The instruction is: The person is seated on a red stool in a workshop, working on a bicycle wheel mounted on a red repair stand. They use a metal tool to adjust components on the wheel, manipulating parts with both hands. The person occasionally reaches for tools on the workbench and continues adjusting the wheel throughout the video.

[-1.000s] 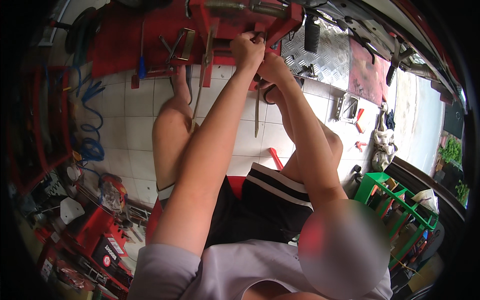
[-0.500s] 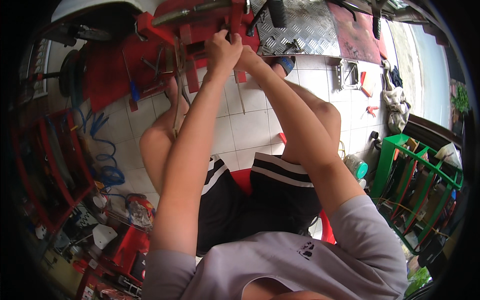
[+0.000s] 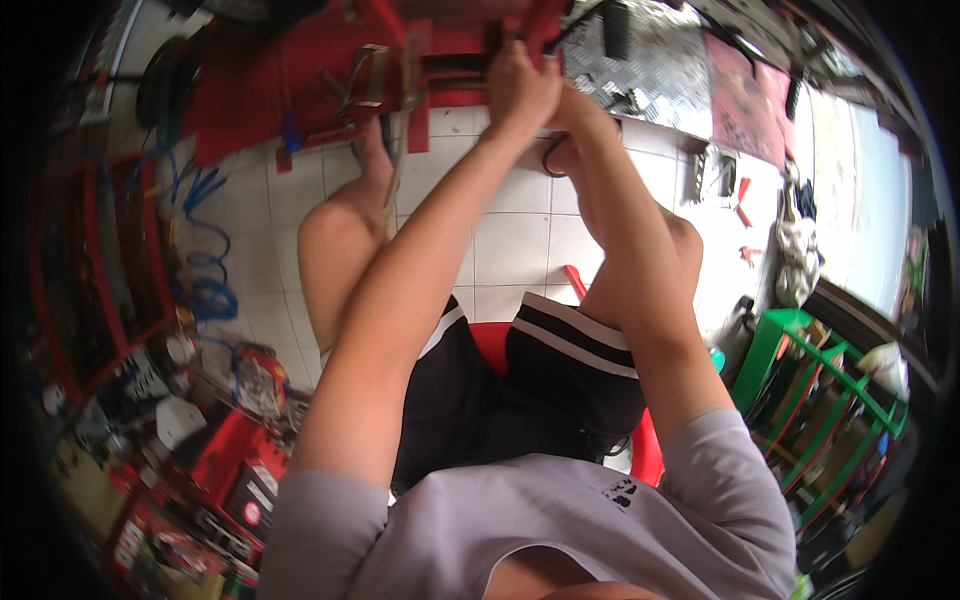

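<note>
My left hand (image 3: 522, 88) and my right hand (image 3: 578, 106) are pressed together at a red metal frame (image 3: 465, 90) at the top middle, both arms stretched forward. The left fingers are closed near the frame's upright. The right hand sits just to the right of and below the left, its fingers mostly hidden but seemingly curled in. What the two hands grip is covered by them and blurred. To their left, blurred metal tools and a blue screwdriver handle (image 3: 291, 132) lie on the red platform (image 3: 235, 105). A diamond-patterned metal plate (image 3: 668, 78) spreads to their right.
I sit on a red stool (image 3: 648, 455), knees beneath the frame. A red rack (image 3: 160, 250) and coiled blue hose (image 3: 212, 300) stand left; a green rack (image 3: 785, 325) with tools stands right. A red-handled tool (image 3: 749, 255) lies on the white-tiled floor (image 3: 510, 240).
My hands and forearms, still together, appear further right and slightly higher. The whole scene has shifted in the picture, with the frame and platform moved right and up, blurred by motion.
</note>
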{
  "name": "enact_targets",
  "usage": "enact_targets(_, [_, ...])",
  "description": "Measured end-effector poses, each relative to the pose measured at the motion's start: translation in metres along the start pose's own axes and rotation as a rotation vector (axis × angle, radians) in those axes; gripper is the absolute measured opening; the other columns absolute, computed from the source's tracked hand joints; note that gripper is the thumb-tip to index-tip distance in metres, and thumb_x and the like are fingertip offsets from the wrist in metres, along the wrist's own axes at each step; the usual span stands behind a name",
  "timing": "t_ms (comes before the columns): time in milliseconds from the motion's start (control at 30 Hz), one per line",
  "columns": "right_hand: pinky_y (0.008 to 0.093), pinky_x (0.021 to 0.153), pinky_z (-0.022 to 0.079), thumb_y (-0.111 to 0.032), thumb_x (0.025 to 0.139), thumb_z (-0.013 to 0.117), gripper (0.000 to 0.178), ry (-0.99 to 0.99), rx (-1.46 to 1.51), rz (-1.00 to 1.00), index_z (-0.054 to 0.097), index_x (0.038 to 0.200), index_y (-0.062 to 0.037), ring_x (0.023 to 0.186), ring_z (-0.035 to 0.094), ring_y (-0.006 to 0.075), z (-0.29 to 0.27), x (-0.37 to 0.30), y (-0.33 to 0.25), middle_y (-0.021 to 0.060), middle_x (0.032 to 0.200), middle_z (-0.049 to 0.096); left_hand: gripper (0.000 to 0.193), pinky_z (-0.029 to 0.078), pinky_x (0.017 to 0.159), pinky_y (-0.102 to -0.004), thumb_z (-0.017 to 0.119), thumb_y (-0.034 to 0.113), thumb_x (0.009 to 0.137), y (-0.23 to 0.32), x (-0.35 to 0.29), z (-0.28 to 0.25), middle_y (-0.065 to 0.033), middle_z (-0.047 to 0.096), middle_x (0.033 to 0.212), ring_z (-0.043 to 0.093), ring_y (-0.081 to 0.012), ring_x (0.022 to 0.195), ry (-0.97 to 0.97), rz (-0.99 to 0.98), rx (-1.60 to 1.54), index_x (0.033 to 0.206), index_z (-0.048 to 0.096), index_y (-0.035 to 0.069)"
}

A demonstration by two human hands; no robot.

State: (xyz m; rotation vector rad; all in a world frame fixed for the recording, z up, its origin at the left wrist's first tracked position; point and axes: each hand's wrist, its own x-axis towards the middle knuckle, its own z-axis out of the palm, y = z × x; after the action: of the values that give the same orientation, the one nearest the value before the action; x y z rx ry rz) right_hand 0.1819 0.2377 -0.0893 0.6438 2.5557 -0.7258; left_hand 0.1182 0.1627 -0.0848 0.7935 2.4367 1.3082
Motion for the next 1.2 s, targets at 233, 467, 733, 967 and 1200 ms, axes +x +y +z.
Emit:
enact_targets(233, [0.0403,0.084,0.051,-0.024,0.078,0.065,0.041,0.129,0.002,-0.255,0.062,0.115,-0.0083,0.1,0.062,0.0366,-0.048,-0.036,0.046,0.0225,0.1,0.066,0.075,0.044,0.094,-0.0439,0.051,0.031,0.087,0.055,-0.047,-0.019,-0.0371,0.036,0.132,0.051,-0.0414,0.111,-0.064,-0.03,-0.071,0.134,0.022,-0.02])
enact_targets(467, [0.0297,0.088,0.046,-0.01,0.087,0.062,0.043,0.518,0.879,-0.343,0.049,0.127,-0.0005,0.098,0.059,0.0151,-0.07,-0.023,0.008,0.0076,0.109,0.064,0.04,0.05,0.075,-0.0474,0.057,0.024,0.084,0.049,-0.115,-0.059,-0.0188,0.056,0.109,0.061,-0.0291,0.089,-0.714,0.383,0.561,0.106,0.057,-0.009])
enact_targets(733, [0.0297,0.086,0.045,-0.007,0.083,0.066,0.034,0.533,1.276,-0.433,0.055,0.114,-0.0002,0.093,0.061,0.0179,-0.084,0.014,-0.031,0.0088,0.104,0.063,0.048,0.041,0.095,-0.0505,0.068,0.028,0.079,0.048,-0.148,-0.082,-0.0138,0.057,0.125,0.053,-0.032,0.116,-1.471,0.449,1.015,0.123,0.06,0.009])
enact_targets(967, [0.0284,0.085,0.04,-0.01,0.087,0.064,0.024,0.645,1.45,-0.378,0.055,0.107,-0.0013,0.092,0.054,0.0163,-0.08,0.023,-0.044,0.0048,0.098,0.056,0.052,0.038,0.098,-0.0508,0.07,0.03,0.078,0.045,-0.141,-0.099,-0.0133,0.055,0.129,0.051,-0.0321,0.118,-1.383,0.533,0.992,0.125,0.059,0.01])
enact_targets(1200, [0.0233,0.071,0.044,-0.013,0.082,0.074,0.032,0.705,1.107,-0.343,0.056,0.106,-0.0012,0.08,0.056,0.0107,-0.078,0.038,-0.054,0.0031,0.091,0.061,0.051,0.038,0.097,-0.0516,0.067,0.032,0.08,0.045,-0.136,-0.098,-0.0089,0.056,0.13,0.052,-0.0306,0.119,-1.359,0.516,1.007,0.126,0.059,0.013])
